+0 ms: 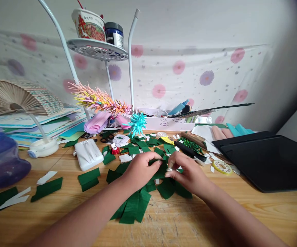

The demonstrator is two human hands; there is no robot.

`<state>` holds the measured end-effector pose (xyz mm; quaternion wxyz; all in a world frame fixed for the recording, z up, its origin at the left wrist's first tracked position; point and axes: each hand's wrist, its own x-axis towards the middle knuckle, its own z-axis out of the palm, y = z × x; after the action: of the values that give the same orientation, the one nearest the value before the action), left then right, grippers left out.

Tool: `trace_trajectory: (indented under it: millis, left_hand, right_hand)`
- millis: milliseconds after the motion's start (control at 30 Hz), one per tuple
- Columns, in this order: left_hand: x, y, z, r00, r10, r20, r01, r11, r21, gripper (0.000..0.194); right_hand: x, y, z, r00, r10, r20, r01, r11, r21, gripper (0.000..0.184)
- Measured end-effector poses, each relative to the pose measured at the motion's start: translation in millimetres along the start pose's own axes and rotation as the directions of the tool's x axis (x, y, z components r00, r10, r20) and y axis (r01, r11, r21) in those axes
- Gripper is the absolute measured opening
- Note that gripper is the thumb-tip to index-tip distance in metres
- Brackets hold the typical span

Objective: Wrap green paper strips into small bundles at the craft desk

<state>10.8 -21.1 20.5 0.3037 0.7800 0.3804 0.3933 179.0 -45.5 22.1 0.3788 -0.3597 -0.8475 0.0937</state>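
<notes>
My left hand (141, 168) is closed, thumb and forefinger pinching a piece of dark green crepe paper (159, 170). Opposite it, my right hand (185, 171) is also closed, with a small crumpled white scrap (169, 169) between thumb and forefinger, close to that green piece. What the scrap is made of is too small to tell. Below and around both hands lie many more green paper pieces (131, 207), some overlapping. Several small white paper scraps (125, 157) are scattered among them.
Left stand a white case (88, 154), a blue-purple container (4, 161) and a fan (22, 97). Behind are a white rack (97, 48), a turquoise spiky ball (137, 124) and a black-handled tool (189, 151). A yellow tape roll (222, 167) and black tablet-like panel (269, 161) lie right.
</notes>
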Motion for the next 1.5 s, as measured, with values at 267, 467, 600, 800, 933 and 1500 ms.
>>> trace_trajectory:
  millis: [267, 467, 600, 800, 933, 1500]
  left_hand:
    - [-3, 7, -0.3, 0.995, 0.065, 0.076, -0.072, 0.993, 0.095, 0.015]
    - [-3, 7, -2.1, 0.988, 0.086, 0.127, -0.099, 0.990, 0.096, 0.017]
    - [-3, 6, -3.4, 0.986, 0.072, 0.152, -0.086, 0.993, 0.087, 0.018]
    - [-2, 3, -8.1, 0.960, 0.051, 0.275, -0.051, 0.999, -0.006, 0.016]
    - [-1, -1, -10.3, 0.939, 0.061, 0.337, -0.039, 0.997, -0.073, 0.015]
    - [-3, 11, -4.4, 0.986, 0.051, 0.159, -0.056, 0.998, 0.026, 0.009]
  right_hand:
    - [3, -2, 3, 0.993, 0.119, 0.002, -0.119, 0.989, -0.084, 0.022]
    - [4, -1, 4, 0.986, 0.166, 0.020, -0.163, 0.981, -0.108, 0.027]
    - [5, 0, 3, 0.985, 0.166, 0.037, -0.163, 0.983, -0.087, 0.030]
    - [3, 3, 2, 0.996, 0.075, 0.048, -0.073, 0.996, -0.048, 0.028]
    - [2, 2, 0, 0.999, 0.015, 0.048, -0.013, 0.999, -0.036, 0.028]
    - [1, -3, 0, 0.995, 0.077, 0.066, -0.083, 0.991, 0.101, 0.027]
